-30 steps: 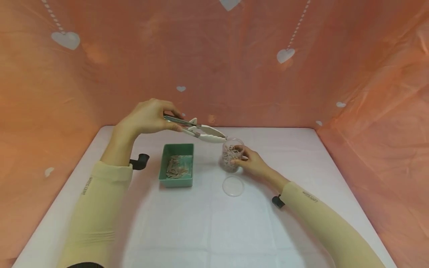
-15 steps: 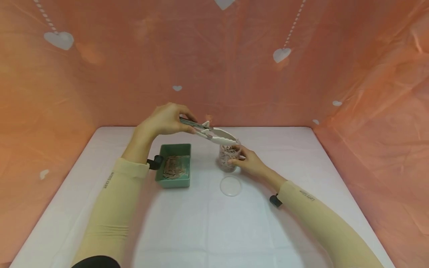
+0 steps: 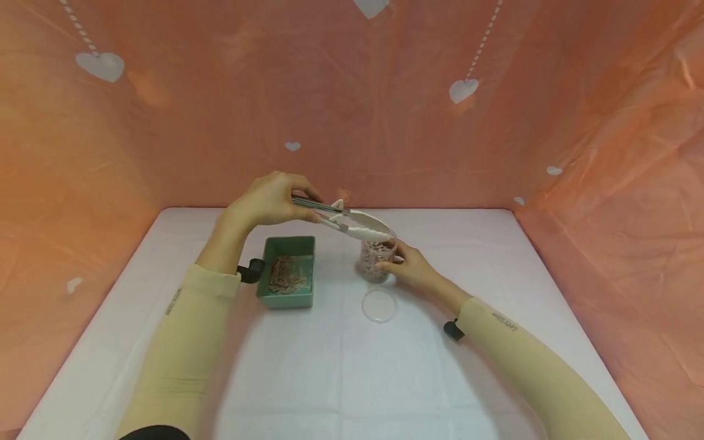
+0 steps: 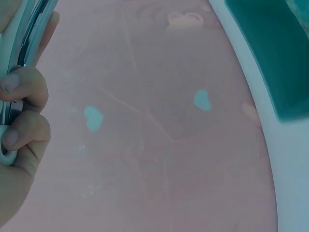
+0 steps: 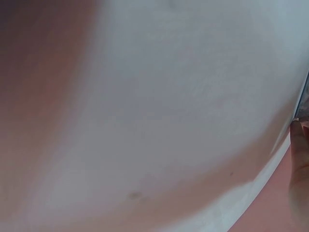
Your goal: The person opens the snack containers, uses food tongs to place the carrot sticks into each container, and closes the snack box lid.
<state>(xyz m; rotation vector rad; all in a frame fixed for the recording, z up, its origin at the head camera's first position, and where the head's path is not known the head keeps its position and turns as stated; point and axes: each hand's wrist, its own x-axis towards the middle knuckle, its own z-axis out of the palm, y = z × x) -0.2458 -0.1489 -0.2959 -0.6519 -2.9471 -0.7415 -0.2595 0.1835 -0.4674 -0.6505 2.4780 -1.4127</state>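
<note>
My left hand (image 3: 275,198) grips a pair of tongs (image 3: 319,205) with metal handles and white tips. In the left wrist view, curled fingers (image 4: 29,89) wrap the tongs' handle. The white tips reach over the mouth of a clear jar (image 3: 374,266), overlapping its rim. Brownish-grey shreds fill much of the jar. From the right, my right hand (image 3: 412,266) holds the jar upright, thumb in front. A green rectangular tray (image 3: 286,302) stands to the left, with similar shreds (image 3: 285,275) in its left part.
A round clear lid (image 3: 379,305) lies flat on the white table (image 3: 341,366), just in front of the jar. An orange sheet with white hearts (image 3: 352,110) encloses the back and sides.
My left hand has carried the tongs rightward, bringing their tips from the jar's left rim to over its mouth. The right hand still holds the jar in place.
</note>
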